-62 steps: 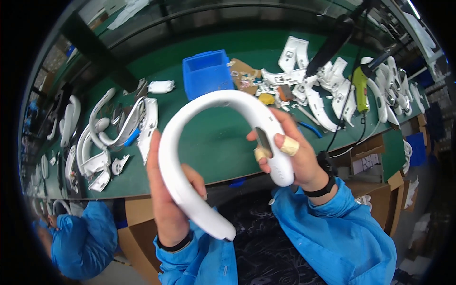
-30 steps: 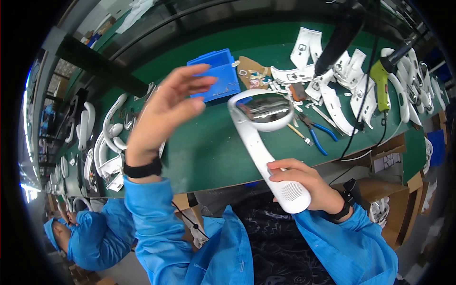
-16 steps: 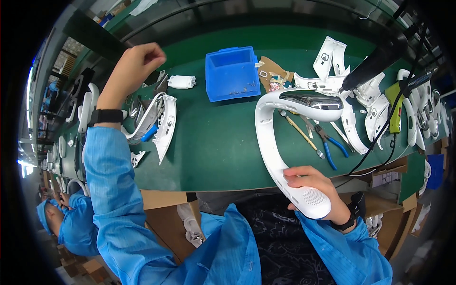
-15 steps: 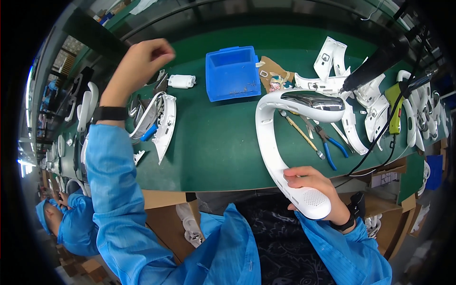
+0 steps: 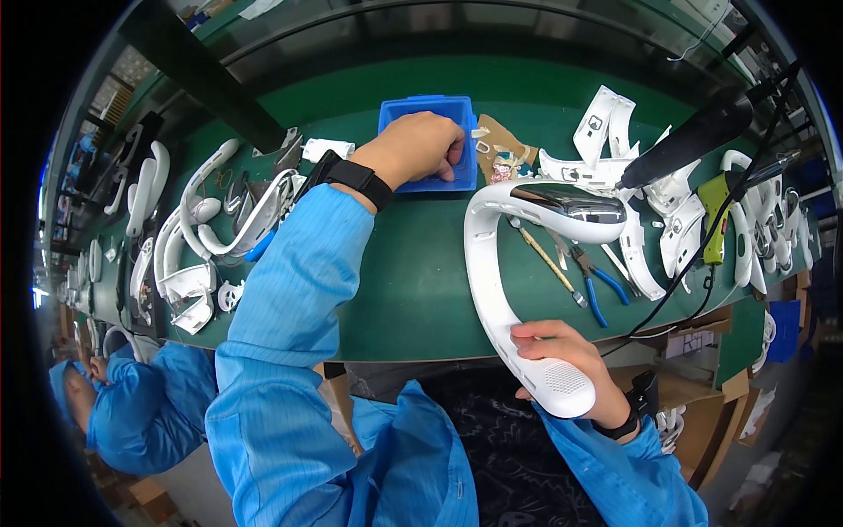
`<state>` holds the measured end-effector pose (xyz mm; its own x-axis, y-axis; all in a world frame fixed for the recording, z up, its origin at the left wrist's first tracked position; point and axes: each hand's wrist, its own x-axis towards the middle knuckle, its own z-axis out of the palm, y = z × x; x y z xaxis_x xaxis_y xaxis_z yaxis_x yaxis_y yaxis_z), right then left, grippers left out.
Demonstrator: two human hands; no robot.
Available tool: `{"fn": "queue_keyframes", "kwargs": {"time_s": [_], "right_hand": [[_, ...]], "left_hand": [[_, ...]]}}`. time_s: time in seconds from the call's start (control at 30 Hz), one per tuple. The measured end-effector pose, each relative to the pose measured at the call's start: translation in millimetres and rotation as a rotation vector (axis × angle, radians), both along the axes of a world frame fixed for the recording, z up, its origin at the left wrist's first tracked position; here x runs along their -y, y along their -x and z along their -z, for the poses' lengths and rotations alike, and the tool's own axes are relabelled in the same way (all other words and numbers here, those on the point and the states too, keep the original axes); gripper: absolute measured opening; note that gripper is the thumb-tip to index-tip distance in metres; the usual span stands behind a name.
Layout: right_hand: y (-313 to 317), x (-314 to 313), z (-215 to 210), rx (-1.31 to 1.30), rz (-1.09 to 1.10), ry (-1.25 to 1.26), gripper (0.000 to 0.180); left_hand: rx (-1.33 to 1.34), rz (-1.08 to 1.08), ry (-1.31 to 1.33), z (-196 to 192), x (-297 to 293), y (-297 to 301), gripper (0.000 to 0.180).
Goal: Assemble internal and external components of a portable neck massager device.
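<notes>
My right hand (image 5: 571, 364) is wrapped round one end of a white U-shaped neck fan (image 5: 492, 272), beside its dotted grille, and holds it up off the table's near edge. The fan's other end, with a glossy dark panel, points right. My left hand (image 5: 423, 147) is over a blue plastic bin (image 5: 457, 107), its fingers curled together and dipping inside. Whatever those fingertips pinch, if anything, is hidden. Most of the bin's inside is covered by this hand.
Pliers with blue handles (image 5: 600, 285) and a yellowish brush-like tool (image 5: 549, 261) lie right of the fan. White shell pieces (image 5: 680, 230), a hanging black screwdriver (image 5: 685, 145) and a green-yellow tool (image 5: 716, 220) are farther right. More white housings (image 5: 189, 294) lie left. Another person (image 5: 145, 408) sits at far left.
My left hand has moved right, from above the table's left side to the blue bin, and its fingers now reach in. My right hand still holds the neck fan, nearly in place.
</notes>
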<state>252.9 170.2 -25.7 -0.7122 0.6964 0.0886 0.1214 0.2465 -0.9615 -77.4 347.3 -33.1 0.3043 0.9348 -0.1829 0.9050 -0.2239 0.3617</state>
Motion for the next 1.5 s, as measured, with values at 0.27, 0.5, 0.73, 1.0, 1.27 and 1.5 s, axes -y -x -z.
{"fn": "queue_keyframes", "kwargs": {"time_s": [0.27,0.5,0.73,1.0,1.27,1.5], "right_hand": [[2,-2,-2,-0.015,0.005,-0.025,0.056],[5,0,-3,-0.026,0.014,-0.045,0.056],[7,2,-5,-0.017,0.017,-0.057,0.055],[11,6,-5,0.004,0.011,-0.108,0.053],[16,7,-9,0.034,-0.009,-0.149,0.054],[14,3,-12,0.051,0.022,-0.158,0.053]], "left_hand": [[-0.092,0.077,0.023,3,0,1,0.014],[0.081,0.032,-0.069,-11,7,5,0.010],[0.292,-0.047,-0.261,-22,18,9,0.009],[0.235,-0.097,-0.359,-17,21,16,0.014],[0.228,-0.180,-0.471,-22,36,18,0.019],[1.037,-0.239,-0.280,-17,81,14,0.009]]}}
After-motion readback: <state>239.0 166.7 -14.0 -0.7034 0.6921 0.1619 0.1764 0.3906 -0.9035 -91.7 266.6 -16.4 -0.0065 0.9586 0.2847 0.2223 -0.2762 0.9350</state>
